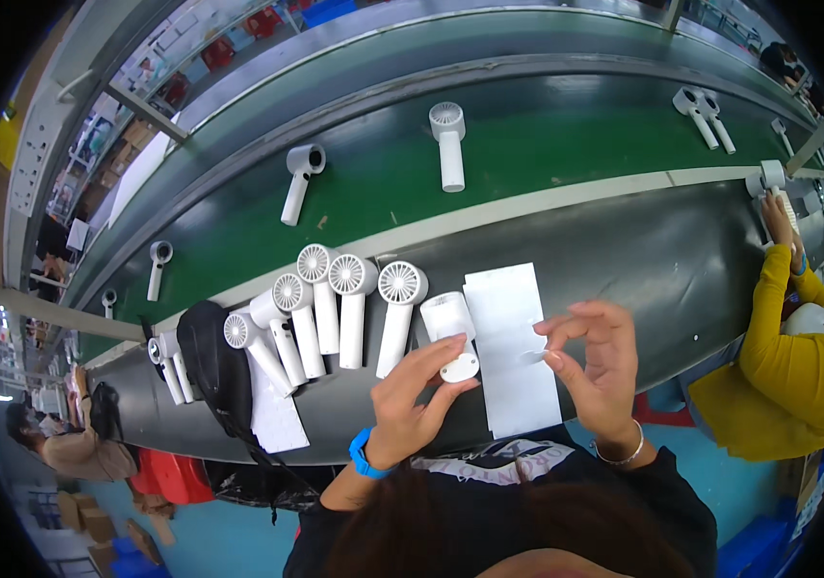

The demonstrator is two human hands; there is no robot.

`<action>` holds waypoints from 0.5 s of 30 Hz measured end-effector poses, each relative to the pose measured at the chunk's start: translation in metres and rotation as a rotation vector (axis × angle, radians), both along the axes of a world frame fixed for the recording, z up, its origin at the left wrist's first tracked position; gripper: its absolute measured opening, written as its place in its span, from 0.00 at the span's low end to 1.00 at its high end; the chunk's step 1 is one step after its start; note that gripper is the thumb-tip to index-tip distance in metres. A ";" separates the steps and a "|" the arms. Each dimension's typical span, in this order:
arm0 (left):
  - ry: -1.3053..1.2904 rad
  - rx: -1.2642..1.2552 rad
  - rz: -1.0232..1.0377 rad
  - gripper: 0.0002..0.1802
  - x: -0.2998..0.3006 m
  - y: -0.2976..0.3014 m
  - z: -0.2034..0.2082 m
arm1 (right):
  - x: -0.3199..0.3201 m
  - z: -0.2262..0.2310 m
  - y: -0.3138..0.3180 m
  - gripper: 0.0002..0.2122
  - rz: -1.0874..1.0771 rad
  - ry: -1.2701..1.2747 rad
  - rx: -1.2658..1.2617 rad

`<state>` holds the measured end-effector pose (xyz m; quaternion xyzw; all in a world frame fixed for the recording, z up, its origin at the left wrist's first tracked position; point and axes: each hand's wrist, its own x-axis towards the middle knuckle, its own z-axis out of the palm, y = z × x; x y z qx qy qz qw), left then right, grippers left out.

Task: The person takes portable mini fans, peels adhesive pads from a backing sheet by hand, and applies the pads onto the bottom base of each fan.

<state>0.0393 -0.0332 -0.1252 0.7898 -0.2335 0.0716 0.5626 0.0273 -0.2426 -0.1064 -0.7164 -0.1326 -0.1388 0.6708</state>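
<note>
My left hand [414,397], a blue band at its wrist, grips a white handheld fan [446,316] by its lower end, and the round base faces up toward me. Beside it on the bench lies a stack of white paper sheets [511,332]. Above the right edge of these sheets hovers my right hand [597,364], its thumb and index finger brought close together in a pinch. Whatever sits between those fingertips is too small or too clear to name. Just left of the held fan, another white fan [400,313] lies with its grille up.
Several white fans [312,308] lie in a row to the left, near a black bag [211,361] and another white sheet [278,416]. Beyond the dark bench, a green conveyor belt [373,183] carries spaced-out fans. A co-worker in a yellow top [768,376] works at the right.
</note>
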 end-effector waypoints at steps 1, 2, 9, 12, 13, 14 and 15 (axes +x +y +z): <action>-0.015 0.002 0.011 0.23 0.002 -0.002 0.000 | 0.000 0.003 0.001 0.22 0.026 0.008 0.066; 0.037 -0.026 0.003 0.23 0.003 -0.005 0.004 | 0.001 0.006 0.004 0.22 0.047 0.034 0.076; 0.272 -0.202 -0.109 0.24 0.002 -0.010 0.006 | 0.001 0.007 0.014 0.18 0.144 0.095 0.045; 0.374 -0.319 -0.197 0.25 0.001 -0.007 0.004 | 0.000 0.004 0.018 0.17 0.172 0.128 0.052; 0.384 -0.321 -0.192 0.25 0.001 -0.006 0.005 | -0.001 0.005 0.018 0.17 0.175 0.139 0.053; 0.395 -0.313 -0.211 0.25 0.001 -0.004 0.005 | -0.001 0.005 0.018 0.17 0.180 0.170 0.056; 0.404 -0.304 -0.231 0.25 0.001 -0.003 0.004 | -0.002 0.005 0.018 0.18 0.185 0.200 0.058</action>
